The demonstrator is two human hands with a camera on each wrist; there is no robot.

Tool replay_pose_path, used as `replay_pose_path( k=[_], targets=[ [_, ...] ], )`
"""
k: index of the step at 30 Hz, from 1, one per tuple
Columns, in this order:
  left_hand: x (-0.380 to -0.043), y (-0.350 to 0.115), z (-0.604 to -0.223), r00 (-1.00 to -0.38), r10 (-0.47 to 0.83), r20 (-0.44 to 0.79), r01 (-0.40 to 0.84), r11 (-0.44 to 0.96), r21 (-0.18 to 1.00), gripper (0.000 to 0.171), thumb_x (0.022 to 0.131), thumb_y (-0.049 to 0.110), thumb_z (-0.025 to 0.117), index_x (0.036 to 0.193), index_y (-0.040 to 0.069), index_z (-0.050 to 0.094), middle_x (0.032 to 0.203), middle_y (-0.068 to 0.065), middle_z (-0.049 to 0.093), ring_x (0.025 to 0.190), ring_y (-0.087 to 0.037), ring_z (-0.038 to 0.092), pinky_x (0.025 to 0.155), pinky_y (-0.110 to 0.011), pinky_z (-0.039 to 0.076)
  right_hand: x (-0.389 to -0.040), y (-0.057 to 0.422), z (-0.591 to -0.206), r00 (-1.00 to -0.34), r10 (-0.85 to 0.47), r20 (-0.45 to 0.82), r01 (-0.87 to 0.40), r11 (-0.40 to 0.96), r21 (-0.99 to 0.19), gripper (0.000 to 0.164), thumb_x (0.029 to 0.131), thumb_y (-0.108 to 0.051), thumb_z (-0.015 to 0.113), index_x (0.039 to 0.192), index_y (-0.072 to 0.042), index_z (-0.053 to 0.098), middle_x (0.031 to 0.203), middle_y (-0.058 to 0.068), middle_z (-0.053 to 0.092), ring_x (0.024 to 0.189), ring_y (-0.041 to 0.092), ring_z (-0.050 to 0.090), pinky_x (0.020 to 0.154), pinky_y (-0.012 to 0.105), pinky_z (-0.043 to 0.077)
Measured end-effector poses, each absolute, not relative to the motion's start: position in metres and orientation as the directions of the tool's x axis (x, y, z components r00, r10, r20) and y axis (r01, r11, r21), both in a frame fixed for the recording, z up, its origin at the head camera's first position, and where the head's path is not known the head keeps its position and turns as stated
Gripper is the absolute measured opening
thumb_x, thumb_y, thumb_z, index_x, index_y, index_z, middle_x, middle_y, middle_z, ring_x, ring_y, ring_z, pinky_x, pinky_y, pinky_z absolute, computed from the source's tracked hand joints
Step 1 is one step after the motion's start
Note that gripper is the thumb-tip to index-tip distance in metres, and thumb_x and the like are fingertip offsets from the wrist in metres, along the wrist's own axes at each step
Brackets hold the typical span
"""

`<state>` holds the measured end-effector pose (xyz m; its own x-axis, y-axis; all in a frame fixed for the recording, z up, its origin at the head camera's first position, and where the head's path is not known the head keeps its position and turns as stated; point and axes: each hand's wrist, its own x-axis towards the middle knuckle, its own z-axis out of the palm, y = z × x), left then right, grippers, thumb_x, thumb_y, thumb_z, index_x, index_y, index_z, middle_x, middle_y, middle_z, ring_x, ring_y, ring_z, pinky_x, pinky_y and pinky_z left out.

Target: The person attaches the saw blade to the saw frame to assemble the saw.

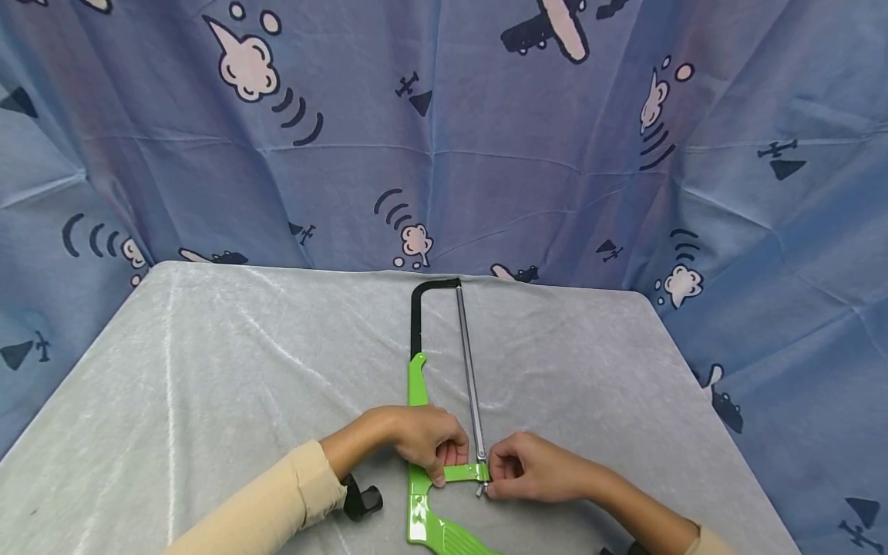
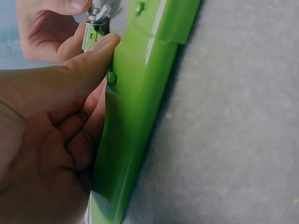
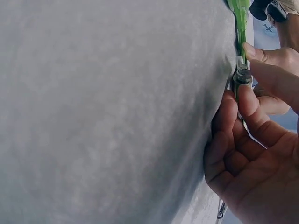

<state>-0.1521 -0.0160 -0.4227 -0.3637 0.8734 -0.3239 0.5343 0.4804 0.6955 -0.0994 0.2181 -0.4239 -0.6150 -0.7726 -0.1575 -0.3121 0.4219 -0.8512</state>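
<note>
A hacksaw lies on the cloth-covered table, its green handle (image 1: 452,536) towards me and its black frame (image 1: 416,320) pointing away. The grey blade (image 1: 469,362) runs along its right side. My left hand (image 1: 433,439) grips the green frame, with the thumb on the short green arm (image 1: 461,472) that leads to the blade's near end. A metal wing nut (image 2: 99,14) with threads sits at the end of that arm. My right hand (image 1: 530,468) pinches at this wing nut, fingers curled and fingertips right at it; those fingers partly hide it in the right wrist view.
Light grey cloth (image 1: 264,362) covers the table, with creases on the left. A blue curtain (image 1: 486,193) with printed planes and clouds hangs behind and beside it. A black wrist mount (image 1: 362,499) shows beneath the left sleeve (image 1: 277,497).
</note>
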Motion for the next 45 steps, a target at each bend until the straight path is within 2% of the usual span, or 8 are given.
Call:
replay_pose_path(
  k=[6, 11, 18, 24, 37, 45],
  targets=[
    [-0.152, -0.016, -0.423, -0.366, 0.873, -0.321, 0.54, 0.481, 0.691, 0.025, 0.075, 0.007, 0.086, 0.086, 0.017, 0.065, 0.068, 0.012, 0.056, 0.063, 0.002, 0.053, 0.062, -0.015, 0.045, -0.099, 0.218, -0.424, -0.616, -0.774, -0.146, -0.346, 0.432, -0.833, 0.016, 0.083, -0.01, 0.076, 0.074, -0.012, 0.063, 0.066, -0.017, 0.054, 0.058, -0.007, 0.05, 0.05, 0.016, 0.044],
    [-0.152, -0.016, -0.423, -0.364, 0.874, -0.322, 0.536, 0.479, 0.695, 0.026, 0.075, 0.007, 0.086, 0.086, 0.017, 0.065, 0.068, 0.012, 0.057, 0.063, 0.002, 0.053, 0.061, -0.015, 0.045, -0.098, 0.216, -0.423, -0.621, -0.771, -0.143, -0.351, 0.437, -0.828, 0.015, 0.083, -0.013, 0.077, 0.073, -0.013, 0.067, 0.07, -0.017, 0.056, 0.059, -0.007, 0.05, 0.05, 0.017, 0.046],
    [-0.154, -0.016, -0.424, -0.358, 0.88, -0.314, 0.56, 0.471, 0.682, 0.026, 0.075, 0.008, 0.085, 0.087, 0.018, 0.065, 0.068, 0.013, 0.056, 0.063, 0.002, 0.053, 0.062, -0.014, 0.046, -0.096, 0.206, -0.422, -0.681, -0.715, -0.159, -0.372, 0.525, -0.765, 0.033, 0.083, -0.032, 0.08, 0.062, -0.015, 0.062, 0.058, -0.021, 0.05, 0.05, -0.009, 0.041, 0.045, 0.013, 0.035],
    [-0.154, -0.016, -0.425, -0.355, 0.881, -0.313, 0.544, 0.467, 0.697, 0.025, 0.076, 0.007, 0.085, 0.087, 0.017, 0.065, 0.068, 0.012, 0.056, 0.063, 0.002, 0.053, 0.062, -0.015, 0.045, -0.095, 0.2, -0.421, -0.717, -0.675, -0.174, -0.371, 0.581, -0.724, 0.039, 0.081, -0.035, 0.081, 0.057, -0.015, 0.057, 0.052, -0.022, 0.044, 0.045, -0.011, 0.034, 0.04, 0.013, 0.028],
    [-0.154, -0.016, -0.426, -0.352, 0.883, -0.311, 0.56, 0.465, 0.686, 0.025, 0.076, 0.008, 0.085, 0.087, 0.018, 0.065, 0.069, 0.013, 0.056, 0.063, 0.002, 0.053, 0.062, -0.014, 0.046, -0.095, 0.2, -0.423, -0.715, -0.679, -0.167, -0.381, 0.579, -0.721, 0.038, 0.081, -0.033, 0.08, 0.057, -0.017, 0.056, 0.05, -0.022, 0.043, 0.043, -0.012, 0.033, 0.039, 0.012, 0.027],
    [-0.153, -0.015, -0.424, -0.358, 0.879, -0.315, 0.559, 0.472, 0.682, 0.025, 0.076, 0.008, 0.085, 0.086, 0.018, 0.065, 0.068, 0.013, 0.056, 0.063, 0.002, 0.053, 0.061, -0.014, 0.046, -0.096, 0.207, -0.424, -0.669, -0.733, -0.123, -0.407, 0.499, -0.765, 0.036, 0.086, -0.029, 0.077, 0.06, -0.014, 0.057, 0.055, -0.021, 0.044, 0.047, -0.012, 0.034, 0.041, 0.012, 0.028]
  ],
)
